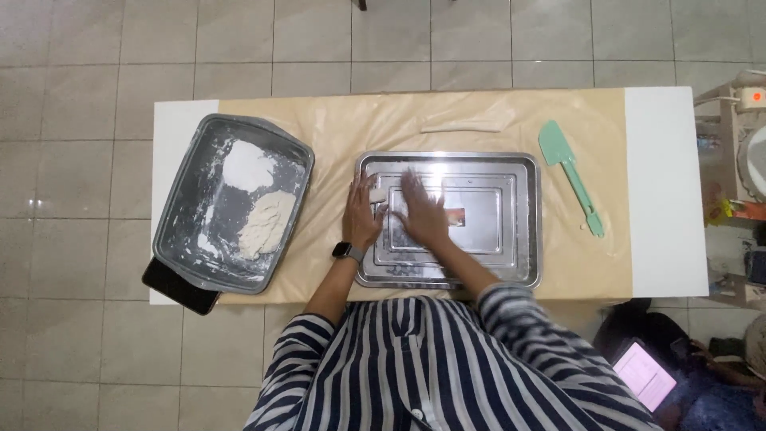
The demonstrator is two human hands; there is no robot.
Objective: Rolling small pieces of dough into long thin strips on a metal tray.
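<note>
Your right hand lay flat inside the steel tray, fingers spread and palm down on its floor, blurred as if rubbing; it pinched nothing. Your left hand rested at the tray's left rim, fingers loosely open, with one small pale piece of dough just beside its fingertips — whether it touched the piece, you could not tell from this view. One smartwatch sat on your left wrist, and both striped sleeves were pushed up the forearms.

The tray was the only steel one, a shiny rectangle with stepped ridges in its base, lying near the middle of the tabletop on a single sheet of tan paper. A little white flour dusted its near left corner.

To the left, well apart from the tray, stood one dark grey baking pan, tilted against the table edge and holding two things — one heap of white flour and one lump of dough. One dark phone poked out from beneath its near corner.

Beyond the tray lay one thin dough strip, and to the right one green spatula, handle pointing toward you.
</note>
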